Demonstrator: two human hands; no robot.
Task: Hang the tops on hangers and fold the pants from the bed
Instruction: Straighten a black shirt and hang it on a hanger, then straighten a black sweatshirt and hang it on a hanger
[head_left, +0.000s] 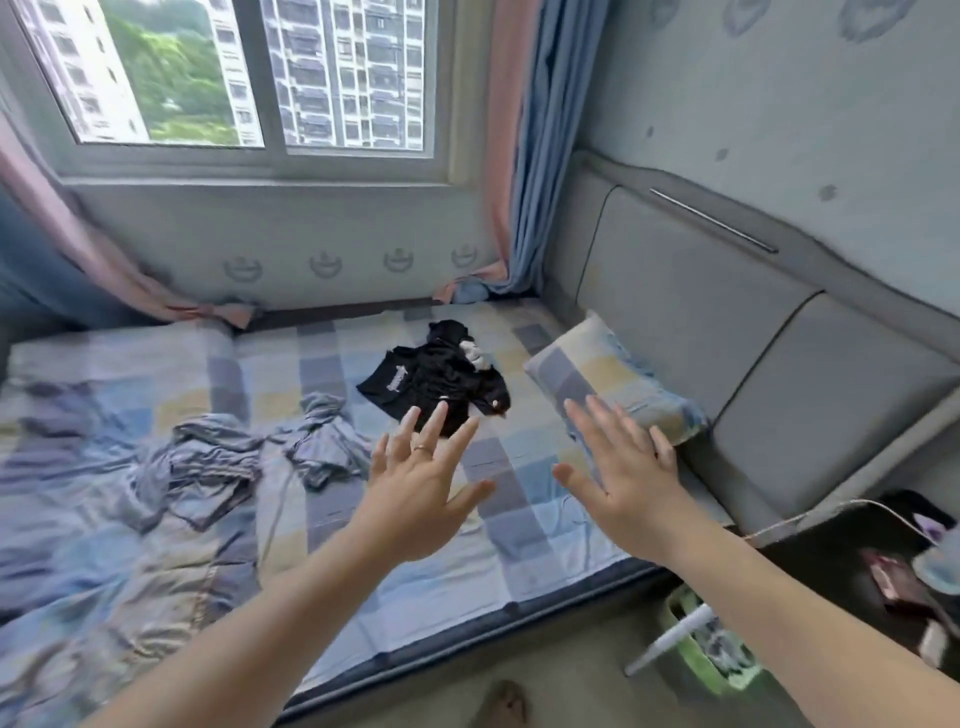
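A heap of black clothes (436, 376) with white print lies on the checked bed sheet (519, 525), near the far middle of the bed. A bit of white fabric shows at its upper right. My left hand (421, 478) hovers above the sheet just in front of the heap, fingers spread and straight, a ring on one finger, holding nothing. My right hand (623, 483) hovers to the right of it, fingers also spread, empty, in front of the pillow (608, 374). No hangers are in view.
A crumpled blue-grey blanket (218, 462) lies on the bed's left half. The grey padded headboard (727, 332) runs along the right. A window and curtains are behind the bed. A green bin (701, 660) and a dark bedside table (857, 561) stand at the lower right.
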